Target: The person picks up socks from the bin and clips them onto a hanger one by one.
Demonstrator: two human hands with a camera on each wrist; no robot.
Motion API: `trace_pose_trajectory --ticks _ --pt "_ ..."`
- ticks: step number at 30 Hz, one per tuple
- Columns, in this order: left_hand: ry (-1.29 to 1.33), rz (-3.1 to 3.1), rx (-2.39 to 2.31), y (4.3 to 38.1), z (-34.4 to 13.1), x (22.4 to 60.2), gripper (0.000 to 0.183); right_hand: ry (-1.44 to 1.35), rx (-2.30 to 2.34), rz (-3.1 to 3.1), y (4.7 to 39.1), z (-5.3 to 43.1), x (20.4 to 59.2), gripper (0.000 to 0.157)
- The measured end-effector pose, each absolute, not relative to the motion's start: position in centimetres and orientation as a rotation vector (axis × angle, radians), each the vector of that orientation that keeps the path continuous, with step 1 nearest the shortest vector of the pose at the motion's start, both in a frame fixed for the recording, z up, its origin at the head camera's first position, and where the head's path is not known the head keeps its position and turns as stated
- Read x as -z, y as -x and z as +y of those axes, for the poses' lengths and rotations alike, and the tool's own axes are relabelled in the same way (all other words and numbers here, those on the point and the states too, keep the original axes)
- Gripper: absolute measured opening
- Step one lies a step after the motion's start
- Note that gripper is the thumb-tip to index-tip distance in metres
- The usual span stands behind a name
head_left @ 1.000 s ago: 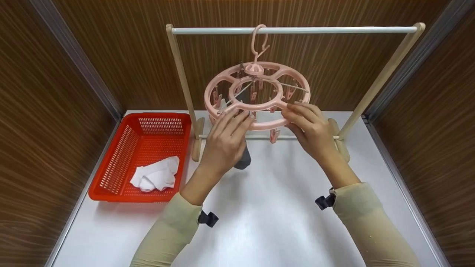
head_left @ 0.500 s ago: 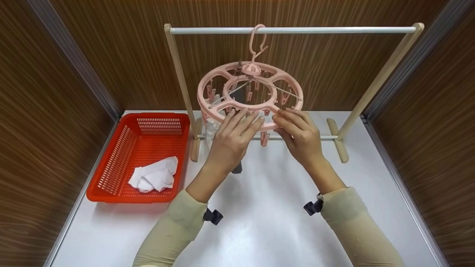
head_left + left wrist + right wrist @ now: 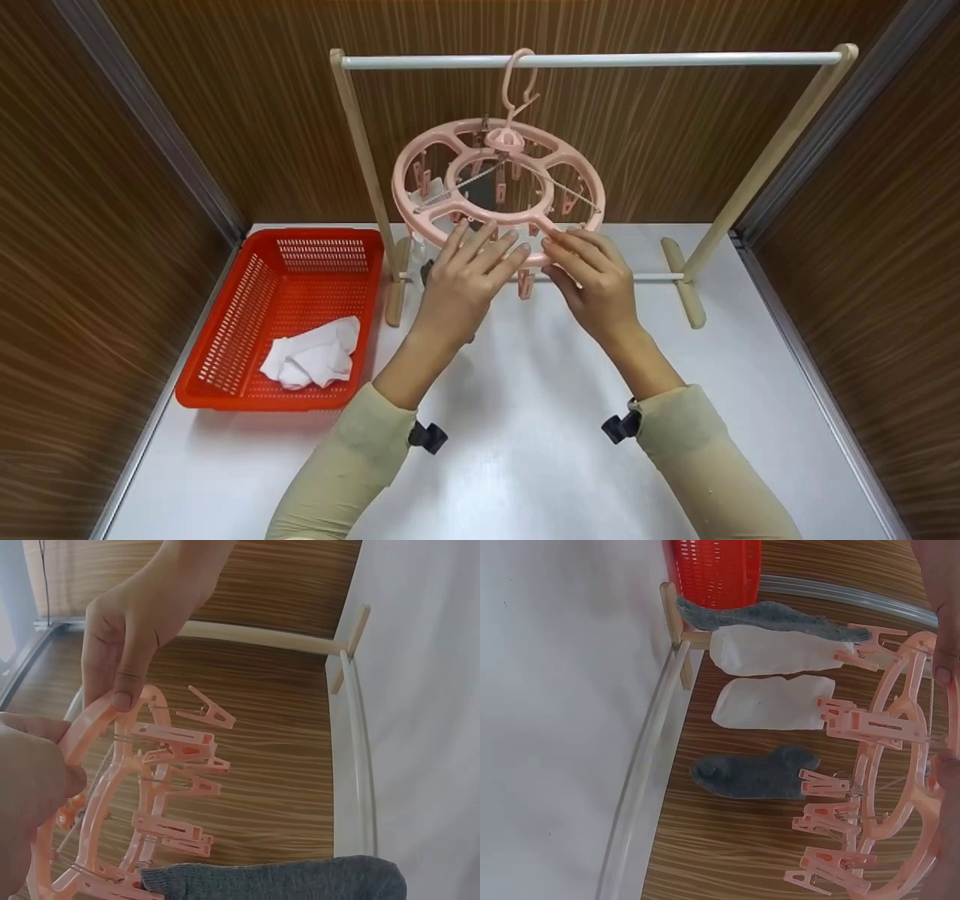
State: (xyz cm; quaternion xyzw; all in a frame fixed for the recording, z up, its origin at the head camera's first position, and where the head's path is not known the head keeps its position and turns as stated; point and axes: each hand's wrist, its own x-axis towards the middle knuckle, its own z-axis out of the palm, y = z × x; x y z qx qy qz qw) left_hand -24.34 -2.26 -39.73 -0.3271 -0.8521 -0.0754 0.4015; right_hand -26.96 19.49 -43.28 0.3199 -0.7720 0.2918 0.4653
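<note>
A round pink clip hanger [image 3: 574, 161] hangs by its hook from a white rail, tilted with its near side low. My left hand [image 3: 461, 289] holds the near rim, thumb below and fingers over the top. Just to the right, my right hand [image 3: 596, 289] pinches the same rim; its thumb [image 3: 127, 694] presses on it in the left wrist view. Pink clips [image 3: 885, 726] dangle underneath. In the right wrist view, two white socks [image 3: 776, 703] and two grey socks [image 3: 754, 774] hang from clips. From the head view, my left hand hides most of them.
The wooden rack's white rail [image 3: 675, 60] runs across the back, with posts left and right. A red basket [image 3: 375, 300] at the left holds a crumpled white cloth [image 3: 315, 354]. Brown wood-grain panels [image 3: 885, 225] enclose the white table [image 3: 525, 465].
The hanger has turned, its near rim and low front clip moving left. My right hand has moved left with it, closer to my left hand. A grey sock has swung left behind my left hand.
</note>
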Motion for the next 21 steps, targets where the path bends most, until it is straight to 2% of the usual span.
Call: trace_pose_trajectory --ticks 6,12,14,16,21 --pt "0.816 -2.149 0.261 24.4 -2.6 39.8 0.039 -0.813 -0.762 -1.865 26.4 19.4 43.8 0.040" --pt "0.819 -2.151 0.307 24.6 -2.9 39.9 0.037 -0.777 -0.924 -1.713 25.1 18.8 44.7 0.015" --pt "0.824 -2.141 0.314 24.7 -3.0 39.9 0.036 -0.785 -1.012 -1.763 24.9 18.7 45.0 0.011" --pt "0.826 -2.138 0.331 24.8 -3.1 39.9 0.036 -0.799 -1.127 -1.876 24.9 18.7 45.2 0.016" --pt "0.825 -2.153 0.370 24.9 -3.4 40.1 0.037 -0.779 -1.522 -2.158 23.9 17.7 43.2 0.041"
